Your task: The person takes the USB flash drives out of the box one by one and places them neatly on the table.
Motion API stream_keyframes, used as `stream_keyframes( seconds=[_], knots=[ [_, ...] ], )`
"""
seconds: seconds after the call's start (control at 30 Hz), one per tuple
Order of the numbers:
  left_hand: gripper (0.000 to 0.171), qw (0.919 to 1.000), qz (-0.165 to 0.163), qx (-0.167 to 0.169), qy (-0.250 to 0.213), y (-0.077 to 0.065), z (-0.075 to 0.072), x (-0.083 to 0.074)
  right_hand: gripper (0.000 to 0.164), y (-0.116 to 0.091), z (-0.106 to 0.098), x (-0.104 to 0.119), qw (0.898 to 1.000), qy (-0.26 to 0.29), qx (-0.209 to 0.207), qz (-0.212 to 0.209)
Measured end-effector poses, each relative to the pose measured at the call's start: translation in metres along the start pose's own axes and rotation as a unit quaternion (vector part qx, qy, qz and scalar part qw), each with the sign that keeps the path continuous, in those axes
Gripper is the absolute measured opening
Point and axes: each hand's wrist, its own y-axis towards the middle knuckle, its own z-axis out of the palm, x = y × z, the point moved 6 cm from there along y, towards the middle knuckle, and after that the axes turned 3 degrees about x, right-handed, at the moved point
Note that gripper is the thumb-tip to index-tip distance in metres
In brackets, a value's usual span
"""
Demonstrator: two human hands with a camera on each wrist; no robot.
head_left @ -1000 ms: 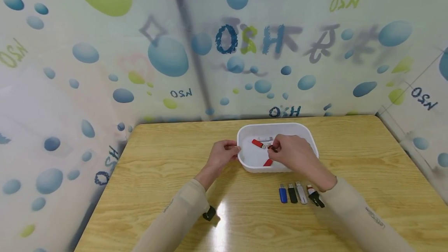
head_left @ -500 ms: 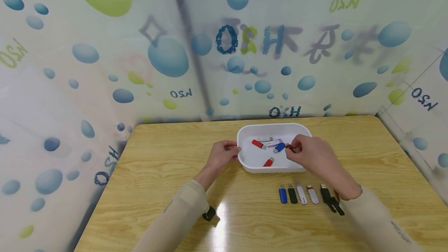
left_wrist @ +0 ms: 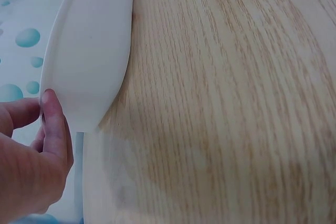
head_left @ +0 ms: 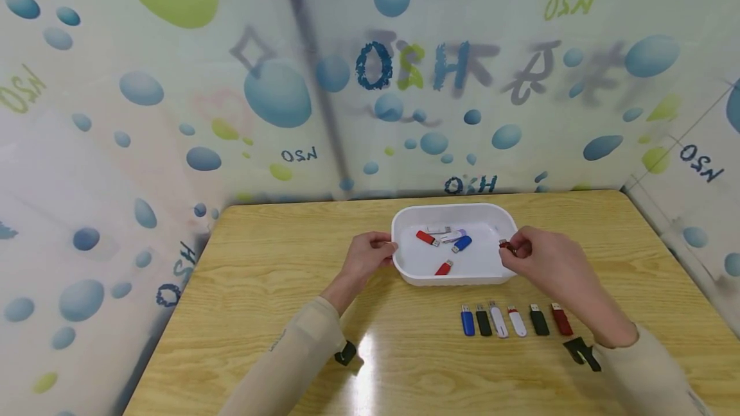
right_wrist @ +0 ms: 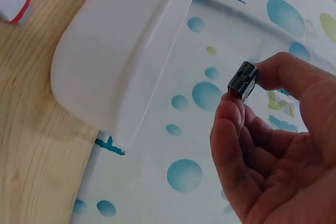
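Note:
My left hand (head_left: 370, 252) pinches the left rim of a white plastic tray (head_left: 451, 280), whose wall (left_wrist: 89, 51) fills the upper left of the left wrist view. At the tray's right end, my right hand (head_left: 557, 265) holds a dark reddish USB stick (head_left: 506, 246) between thumb and fingertips. Its metal plug (right_wrist: 243, 80) points out of the grip in the right wrist view; the fingers hide most of its body. Inside the tray lie a red USB stick (head_left: 426, 237), a blue one (head_left: 462, 244), a white-and-purple one (head_left: 453, 236) and another red one (head_left: 444, 268).
Before the tray, several USB sticks stand in a row on the wooden table (head_left: 277, 255), from a blue one (head_left: 467, 321) to a dark red one (head_left: 561, 320). Black strap ends (head_left: 582, 353) hang by the right sleeve. A patterned wall covering rises behind the table.
My right hand has moved right across the tray with the USB stick, uncovering the blue stick inside and the right end of the row. My left hand keeps its place.

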Motion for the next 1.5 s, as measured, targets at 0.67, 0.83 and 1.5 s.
stream_keyframes(
  seconds=[0.67, 0.83, 1.5],
  knots=[
    [0.035, 1.0, 0.002, -0.002, -0.004, 0.0, 0.001, 0.002, 0.043, -0.027, -0.004, -0.053, 0.998, 0.005, 0.011, 0.064],
    [0.033, 1.0, 0.006, -0.004, -0.005, 0.0, 0.001, 0.0, 0.045, -0.033, -0.003, -0.064, 0.997, 0.003, 0.015, 0.071],
    [0.031, 1.0, 0.003, -0.007, -0.006, 0.0, 0.001, 0.001, 0.051, -0.056, 0.007, -0.119, 0.99, -0.021, 0.052, 0.127]
  ],
)
